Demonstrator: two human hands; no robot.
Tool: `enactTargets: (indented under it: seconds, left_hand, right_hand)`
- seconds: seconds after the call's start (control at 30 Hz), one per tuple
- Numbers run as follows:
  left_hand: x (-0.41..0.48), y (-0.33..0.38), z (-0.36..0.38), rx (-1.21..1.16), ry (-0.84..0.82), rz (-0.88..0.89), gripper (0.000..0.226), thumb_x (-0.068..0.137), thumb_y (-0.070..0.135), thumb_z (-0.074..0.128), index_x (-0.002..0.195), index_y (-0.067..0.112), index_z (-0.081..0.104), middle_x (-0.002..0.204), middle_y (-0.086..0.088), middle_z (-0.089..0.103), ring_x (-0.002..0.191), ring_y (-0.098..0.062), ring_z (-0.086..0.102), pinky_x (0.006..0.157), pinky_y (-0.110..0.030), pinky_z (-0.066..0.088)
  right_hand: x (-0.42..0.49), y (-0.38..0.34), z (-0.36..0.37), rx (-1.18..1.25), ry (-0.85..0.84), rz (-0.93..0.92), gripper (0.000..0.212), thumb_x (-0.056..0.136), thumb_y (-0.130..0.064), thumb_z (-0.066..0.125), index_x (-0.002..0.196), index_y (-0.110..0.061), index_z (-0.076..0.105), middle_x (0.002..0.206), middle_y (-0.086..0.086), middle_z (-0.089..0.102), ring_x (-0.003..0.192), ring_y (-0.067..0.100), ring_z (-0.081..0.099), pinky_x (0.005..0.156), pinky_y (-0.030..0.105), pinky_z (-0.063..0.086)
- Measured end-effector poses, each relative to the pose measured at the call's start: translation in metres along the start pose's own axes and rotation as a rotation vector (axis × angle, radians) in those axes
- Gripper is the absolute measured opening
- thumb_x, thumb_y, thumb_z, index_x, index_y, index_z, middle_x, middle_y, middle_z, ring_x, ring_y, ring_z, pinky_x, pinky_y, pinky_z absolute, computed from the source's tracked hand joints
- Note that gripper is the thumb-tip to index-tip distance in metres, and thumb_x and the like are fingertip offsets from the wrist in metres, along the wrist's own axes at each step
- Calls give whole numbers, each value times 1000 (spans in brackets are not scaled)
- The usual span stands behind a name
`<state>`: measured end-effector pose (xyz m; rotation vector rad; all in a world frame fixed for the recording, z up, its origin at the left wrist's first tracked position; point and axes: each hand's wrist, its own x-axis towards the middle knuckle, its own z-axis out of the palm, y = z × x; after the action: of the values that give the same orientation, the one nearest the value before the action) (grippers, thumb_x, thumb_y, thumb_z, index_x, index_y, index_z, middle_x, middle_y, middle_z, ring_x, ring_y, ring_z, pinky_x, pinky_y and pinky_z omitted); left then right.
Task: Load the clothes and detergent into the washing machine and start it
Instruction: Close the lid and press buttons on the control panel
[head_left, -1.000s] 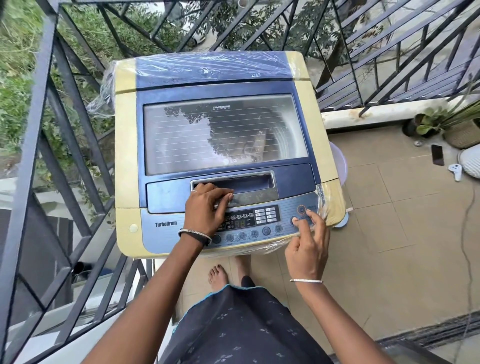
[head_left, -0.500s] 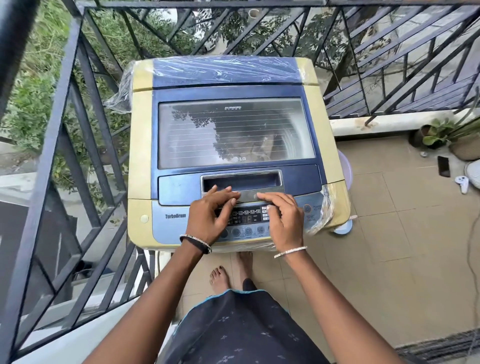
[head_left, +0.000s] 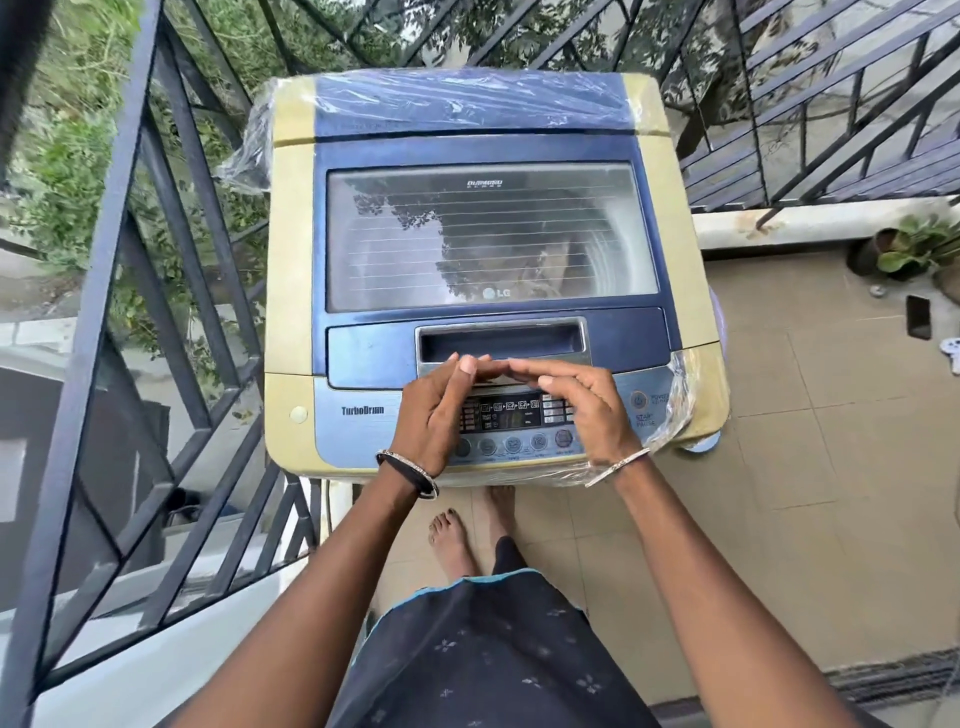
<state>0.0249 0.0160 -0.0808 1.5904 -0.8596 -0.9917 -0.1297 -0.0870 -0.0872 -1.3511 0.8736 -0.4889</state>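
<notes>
A cream and blue top-loading washing machine (head_left: 293, 291) stands before me with its glass lid (head_left: 488, 234) down; clothes show dimly through the glass. The control panel (head_left: 511, 413) with its lit display and round buttons runs along the front edge. My left hand (head_left: 434, 415) and my right hand (head_left: 587, 410) hover just above the panel, fingers nearly straight, fingertips meeting over the lid's handle recess (head_left: 501, 343). Neither hand holds anything. No detergent container is in view.
Black metal railings (head_left: 156, 291) enclose the balcony at left and behind the machine. Clear plastic wrap (head_left: 680, 400) covers the machine's back and front right corner. A potted plant (head_left: 904, 249), a dark phone (head_left: 918, 316) and a white object lie on the tiled floor at right.
My right hand left the button at the panel's right end and moved left to meet my left hand. Both hands lifted off the panel and their fingertips came together.
</notes>
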Motion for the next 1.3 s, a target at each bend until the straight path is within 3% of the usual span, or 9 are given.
enactTargets:
  seconds: [0.17, 0.33, 0.43, 0.5, 0.7, 0.8, 1.1, 1.3]
  left_hand:
    - [-2, 2, 5, -37, 15, 2, 54, 104, 37, 23, 112, 15, 71, 115, 0, 72, 118, -15, 61, 106, -47, 43]
    - [-3, -5, 10, -11, -7, 71, 62, 103, 34, 9, 118, 16, 66, 117, 0, 70, 116, -19, 62, 108, -50, 37]
    - [-3, -8, 11, 24, 3, 92, 64, 103, 33, 6, 118, 15, 65, 117, 0, 70, 117, -16, 62, 116, -37, 27]
    - [-4, -9, 11, 41, 25, 103, 65, 103, 32, 6, 117, 12, 66, 116, 0, 70, 119, -13, 60, 116, -26, 24]
    - [-5, -13, 15, 23, 51, 108, 64, 101, 22, 5, 113, 9, 67, 113, -1, 71, 124, -14, 57, 115, -27, 24]
    - [-4, -15, 16, 47, 58, 116, 67, 100, 30, 4, 113, 9, 67, 114, -1, 71, 122, -17, 58, 117, -38, 23]
    - [-5, -13, 17, 45, 71, 140, 79, 96, 57, 6, 115, 9, 65, 116, -3, 70, 119, -21, 61, 116, -47, 24]
    - [0, -7, 10, -21, 79, 142, 76, 97, 58, 9, 117, 9, 64, 117, -5, 70, 120, -26, 60, 112, -54, 29]
  right_hand:
    - [-2, 1, 1, 30, 4, -13, 36, 87, -5, 46, 114, 2, 69, 115, 13, 71, 117, 25, 63, 108, 52, 41]
    - [-6, 1, 3, 37, 23, -48, 36, 92, -5, 43, 118, 3, 66, 117, 13, 70, 115, 23, 64, 104, 37, 47]
    - [-7, 2, 6, 30, 44, -78, 36, 95, -9, 41, 117, 3, 67, 115, 12, 71, 113, 24, 65, 98, 30, 48]
    - [-9, 4, 8, 30, 64, -106, 36, 96, -9, 39, 114, 2, 68, 114, 11, 72, 112, 24, 65, 97, 32, 48]
    - [-9, 11, 9, -1, 114, -161, 35, 99, -5, 37, 111, 2, 69, 110, 11, 72, 110, 24, 66, 96, 39, 50]
    - [-8, 14, 8, -8, 117, -171, 35, 99, -6, 37, 111, 1, 69, 110, 11, 73, 110, 25, 66, 95, 41, 50]
    - [-8, 17, 7, -16, 110, -187, 35, 100, -2, 35, 110, 3, 69, 109, 14, 72, 109, 29, 66, 96, 50, 49]
    - [-7, 15, 5, -4, 97, -168, 35, 100, -3, 36, 110, 3, 69, 108, 14, 72, 108, 28, 66, 95, 45, 50]
